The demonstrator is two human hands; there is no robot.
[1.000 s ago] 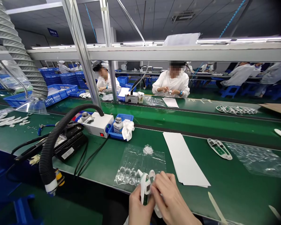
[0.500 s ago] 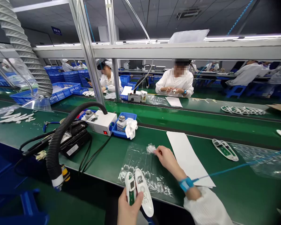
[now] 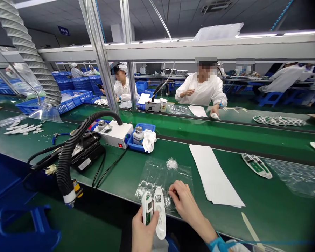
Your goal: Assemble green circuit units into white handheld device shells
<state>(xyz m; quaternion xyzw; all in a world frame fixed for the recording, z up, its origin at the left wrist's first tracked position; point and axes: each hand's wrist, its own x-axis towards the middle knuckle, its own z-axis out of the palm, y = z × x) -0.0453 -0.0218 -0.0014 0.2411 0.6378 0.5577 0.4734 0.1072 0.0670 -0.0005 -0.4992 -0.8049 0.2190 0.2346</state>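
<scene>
My left hand [image 3: 144, 227] pinches two white oval shells side by side at the table's front edge. The left one is a housing half with a green circuit board [image 3: 148, 209] in it; the right one is a white cover [image 3: 160, 215] with a window and round openings. Over the transparent plastic bag [image 3: 153, 171], my right hand [image 3: 185, 199] has its thumb and fingers pinched together just right of the cover. Whatever they may hold is too small to make out. A small heap of transparent pieces [image 3: 172, 163] lies at the bag's far edge.
White paper sheets [image 3: 215, 175] lie right of the bag, with an open housing [image 3: 256, 165] beyond. A blue tray [image 3: 133, 143] holds a bottle and tissue. Left stand a white box [image 3: 115, 134] and black hose [image 3: 63, 164]. A co-worker [image 3: 202, 87] sits across the belt.
My right hand has moved from the heap of transparent pieces back towards me, near the cover. The two shells are closer together. The co-worker opposite has put a hand down to the table.
</scene>
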